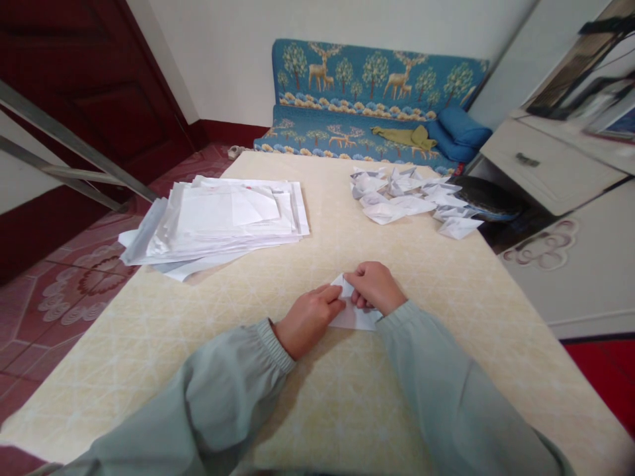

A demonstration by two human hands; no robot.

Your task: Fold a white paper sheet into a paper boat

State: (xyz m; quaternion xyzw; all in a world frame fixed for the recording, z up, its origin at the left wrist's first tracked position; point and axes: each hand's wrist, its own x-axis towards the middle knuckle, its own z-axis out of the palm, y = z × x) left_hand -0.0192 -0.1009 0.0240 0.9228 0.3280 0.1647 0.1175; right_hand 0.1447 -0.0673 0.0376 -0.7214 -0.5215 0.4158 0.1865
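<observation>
A small sheet of white paper, folded to a point at its far end, lies on the table in front of me. My left hand presses on its left side with the fingers curled. At the far tip, my right hand pinches the paper between thumb and curled fingers. Parts of the folds are hidden beneath both hands.
On the cream patterned table, a stack of white paper stands at the back left. Several folded paper pieces lie at the back right. Beyond are a blue sofa and a white cabinet.
</observation>
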